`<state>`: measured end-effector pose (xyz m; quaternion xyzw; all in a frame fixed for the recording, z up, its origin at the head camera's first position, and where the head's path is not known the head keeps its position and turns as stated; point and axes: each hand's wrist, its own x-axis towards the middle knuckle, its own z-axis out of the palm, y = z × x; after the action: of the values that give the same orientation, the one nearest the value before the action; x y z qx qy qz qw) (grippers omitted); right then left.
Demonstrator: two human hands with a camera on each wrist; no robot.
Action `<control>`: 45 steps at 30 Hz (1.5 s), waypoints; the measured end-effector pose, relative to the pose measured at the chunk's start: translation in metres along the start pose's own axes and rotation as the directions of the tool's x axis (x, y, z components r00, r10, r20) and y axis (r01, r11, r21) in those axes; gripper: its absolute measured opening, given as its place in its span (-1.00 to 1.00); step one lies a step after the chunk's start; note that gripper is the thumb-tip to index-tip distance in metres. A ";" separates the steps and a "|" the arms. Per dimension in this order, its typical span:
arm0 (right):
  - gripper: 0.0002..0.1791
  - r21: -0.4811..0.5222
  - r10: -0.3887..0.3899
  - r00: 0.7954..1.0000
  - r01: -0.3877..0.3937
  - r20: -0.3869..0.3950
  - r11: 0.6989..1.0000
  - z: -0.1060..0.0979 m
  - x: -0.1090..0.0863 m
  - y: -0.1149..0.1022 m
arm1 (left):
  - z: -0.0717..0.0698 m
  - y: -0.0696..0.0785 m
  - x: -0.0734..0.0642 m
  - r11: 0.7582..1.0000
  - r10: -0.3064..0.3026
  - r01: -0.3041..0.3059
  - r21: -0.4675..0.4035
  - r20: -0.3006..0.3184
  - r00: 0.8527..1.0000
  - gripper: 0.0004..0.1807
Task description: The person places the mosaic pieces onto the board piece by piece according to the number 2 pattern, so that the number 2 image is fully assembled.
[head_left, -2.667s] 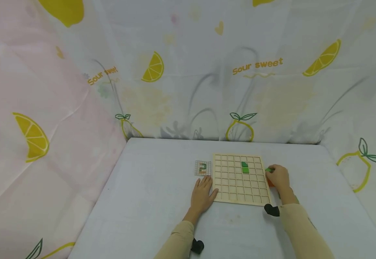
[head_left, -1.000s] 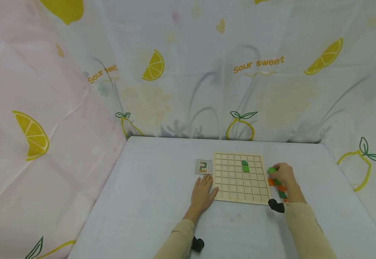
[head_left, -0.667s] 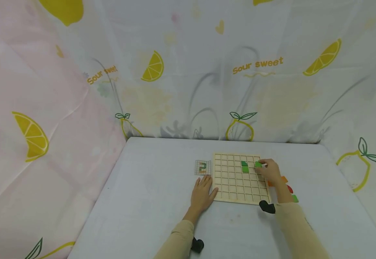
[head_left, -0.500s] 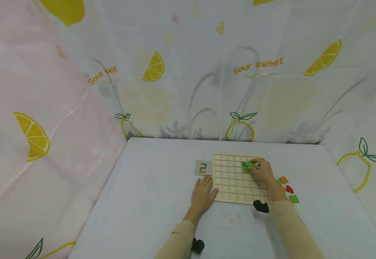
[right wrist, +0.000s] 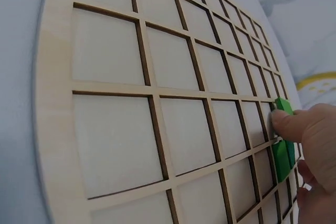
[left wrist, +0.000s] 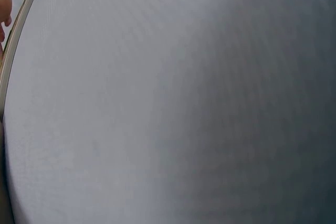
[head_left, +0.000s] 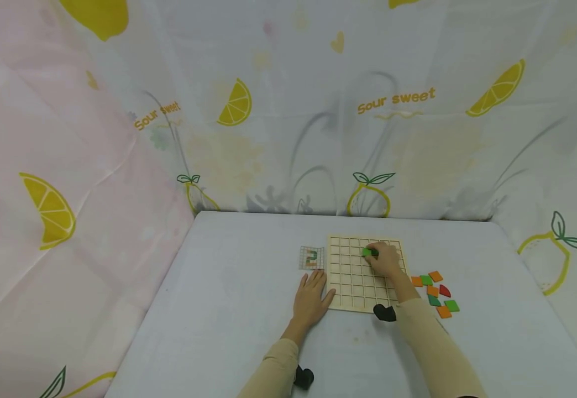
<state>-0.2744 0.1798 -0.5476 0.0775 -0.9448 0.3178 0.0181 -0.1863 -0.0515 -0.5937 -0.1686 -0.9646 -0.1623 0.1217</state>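
Note:
A wooden grid board [head_left: 348, 287] lies on the white table. My right hand [head_left: 387, 261] pinches a light green square tile [head_left: 366, 252] between thumb and fingers, over the upper part of the board. Just right of that tile sits a dark green tile [head_left: 375, 252], partly covered by the fingers. In the right wrist view, the thumb presses the held tile's face, and another light green tile [right wrist: 282, 162] sits in a nearby cell. My left hand [head_left: 310, 301] rests flat at the board's left edge, fingers straight, near a small pattern card [head_left: 311, 258].
Right of the board lie several loose tiles, among them an orange square [head_left: 435, 276], a red curved piece [head_left: 445, 291] and a light green square [head_left: 451, 305]. A printed lemon cloth [head_left: 288, 138] hangs behind the table.
My right hand picked up a light green tile from the right of the board and carried it left across the grid, past the two placed green tiles. The left hand has stayed still.

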 end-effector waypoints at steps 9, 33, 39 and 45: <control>-0.64 -0.057 0.042 0.995 -0.037 0.086 0.998 0.000 0.006 -0.007 | 0.000 0.000 -0.001 1.000 -0.001 0.001 -0.014 -0.005 1.000 -0.42; -0.66 -0.105 0.001 0.998 -0.009 -0.071 0.994 0.017 0.005 -0.013 | 0.000 -0.003 0.001 1.000 0.000 0.000 -0.019 -0.021 1.000 -0.42; -0.66 -0.062 -0.046 0.989 0.038 -0.140 0.997 0.017 0.000 -0.008 | 0.001 -0.002 0.001 1.000 0.004 -0.004 -0.013 -0.045 0.999 -0.43; -0.67 0.065 0.005 0.948 0.016 -0.319 0.998 0.002 -0.021 0.005 | 0.000 -0.001 0.000 1.000 0.023 -0.023 -0.001 -0.041 0.999 -0.42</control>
<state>-0.2547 0.1851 -0.5543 0.0282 -0.9181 0.3574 0.1689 -0.1863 -0.0526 -0.5937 -0.1765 -0.9598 -0.1649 0.1432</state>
